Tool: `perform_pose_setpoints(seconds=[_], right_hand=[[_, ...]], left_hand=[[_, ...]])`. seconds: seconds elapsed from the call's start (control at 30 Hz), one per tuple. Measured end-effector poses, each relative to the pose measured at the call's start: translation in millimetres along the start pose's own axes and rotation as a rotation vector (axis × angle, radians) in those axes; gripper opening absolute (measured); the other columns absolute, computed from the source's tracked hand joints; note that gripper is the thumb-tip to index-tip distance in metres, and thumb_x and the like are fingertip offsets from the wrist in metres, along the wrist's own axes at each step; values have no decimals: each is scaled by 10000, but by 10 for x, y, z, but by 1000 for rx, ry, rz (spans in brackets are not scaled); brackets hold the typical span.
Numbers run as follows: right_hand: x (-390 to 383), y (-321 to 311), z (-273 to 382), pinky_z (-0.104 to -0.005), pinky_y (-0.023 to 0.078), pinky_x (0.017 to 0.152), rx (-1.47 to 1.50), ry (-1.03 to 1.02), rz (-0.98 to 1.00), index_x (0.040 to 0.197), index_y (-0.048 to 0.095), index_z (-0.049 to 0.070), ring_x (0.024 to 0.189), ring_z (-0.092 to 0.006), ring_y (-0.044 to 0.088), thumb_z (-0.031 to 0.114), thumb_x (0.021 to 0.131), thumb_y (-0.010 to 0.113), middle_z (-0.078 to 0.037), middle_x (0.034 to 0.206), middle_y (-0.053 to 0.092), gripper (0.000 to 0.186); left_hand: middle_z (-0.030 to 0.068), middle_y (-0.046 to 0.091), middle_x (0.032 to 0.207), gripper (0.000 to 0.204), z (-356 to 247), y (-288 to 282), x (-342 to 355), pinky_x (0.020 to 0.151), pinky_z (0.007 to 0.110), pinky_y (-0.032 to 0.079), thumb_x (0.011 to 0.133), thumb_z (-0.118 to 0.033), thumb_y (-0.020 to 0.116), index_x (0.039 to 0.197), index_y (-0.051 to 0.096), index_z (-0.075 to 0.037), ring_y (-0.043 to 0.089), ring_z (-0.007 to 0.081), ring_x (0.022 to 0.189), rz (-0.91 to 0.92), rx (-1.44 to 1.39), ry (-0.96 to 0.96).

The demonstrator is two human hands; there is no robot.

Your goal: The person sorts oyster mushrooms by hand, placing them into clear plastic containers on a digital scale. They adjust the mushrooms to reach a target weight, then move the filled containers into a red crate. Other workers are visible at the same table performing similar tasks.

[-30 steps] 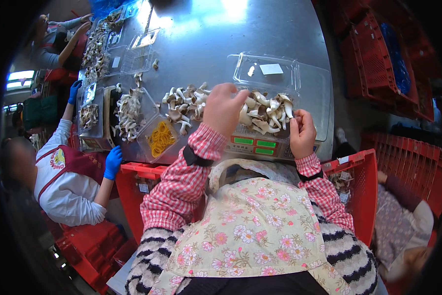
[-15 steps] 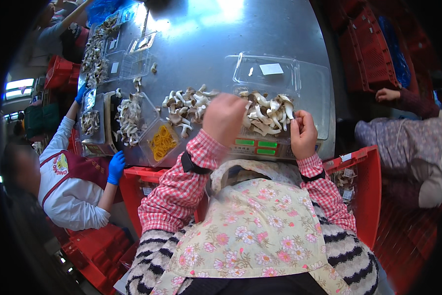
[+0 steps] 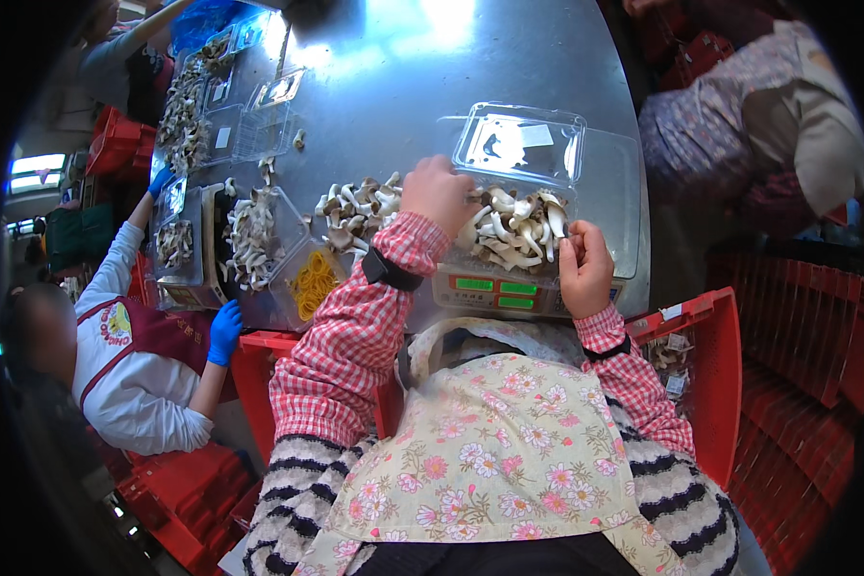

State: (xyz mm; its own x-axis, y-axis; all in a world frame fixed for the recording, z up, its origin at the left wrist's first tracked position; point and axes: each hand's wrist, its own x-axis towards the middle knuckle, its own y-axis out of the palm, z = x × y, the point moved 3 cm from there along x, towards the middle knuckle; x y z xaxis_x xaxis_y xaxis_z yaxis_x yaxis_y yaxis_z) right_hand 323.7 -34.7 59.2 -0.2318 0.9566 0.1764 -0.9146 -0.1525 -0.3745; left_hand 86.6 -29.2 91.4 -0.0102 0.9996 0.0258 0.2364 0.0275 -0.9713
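A clear plastic box (image 3: 514,264) full of pale-stemmed, brown-capped mushrooms (image 3: 513,226) sits on a scale (image 3: 547,300) with green lit displays. Its clear lid (image 3: 559,158), bearing a white label, is folded back on the far side. At the box's left edge is my left hand (image 3: 437,200), its fingers bent toward the mushrooms and their tips partly hidden. My right hand (image 3: 586,271) is closed in a pinch at the right edge, beside a mushroom stem; what lies between the fingertips is unclear. Left of the box, a loose heap of mushrooms (image 3: 355,206) lies on the metal table (image 3: 374,106).
A tub of yellow rubber bands (image 3: 315,285) stands near a box of mushrooms (image 3: 252,235) at left. A blue-gloved co-worker (image 3: 148,355) sits left; another person (image 3: 739,125) is at right. Red crates (image 3: 715,384) flank me; several clear boxes (image 3: 259,125) lie farther left.
My left hand has moved slightly up and left, from above the pile to its left edge. My right hand has shifted slightly left and down. The person at right has moved farther up the view.
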Motion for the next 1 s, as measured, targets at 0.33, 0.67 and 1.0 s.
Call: perform_pose_setpoints(seconds=[0.33, 0.67, 1.0], right_hand=[[18, 24, -47, -220, 379, 538, 76, 120, -15, 1021, 538, -7, 604, -54, 429, 33, 887, 559, 14, 699, 467, 141], [-15, 46, -196, -225, 424, 465, 372, 446, 97, 1052, 518, 8, 582, -56, 511, 84, 870, 604, 1, 700, 518, 215], [-63, -144, 401, -249, 388, 503, 183, 281, 128, 920, 479, 32, 540, -83, 445, 48, 843, 592, -13, 627, 451, 138]], left_hand=[[151, 631, 914, 132, -75, -126, -111, 746, 387, 509, 763, -191, 707, 791, 711, -62, 614, 324, 875, -265, -219, -48], [106, 644, 840, 229, 361, -322, -621, 641, 282, 514, 903, -153, 606, 1046, 606, 26, 633, 170, 728, -392, -153, -368], [42, 552, 780, 119, -4, 333, -912, 484, 241, 510, 968, -99, 489, 1009, 521, 8, 580, 104, 578, 12, -1245, -639]])
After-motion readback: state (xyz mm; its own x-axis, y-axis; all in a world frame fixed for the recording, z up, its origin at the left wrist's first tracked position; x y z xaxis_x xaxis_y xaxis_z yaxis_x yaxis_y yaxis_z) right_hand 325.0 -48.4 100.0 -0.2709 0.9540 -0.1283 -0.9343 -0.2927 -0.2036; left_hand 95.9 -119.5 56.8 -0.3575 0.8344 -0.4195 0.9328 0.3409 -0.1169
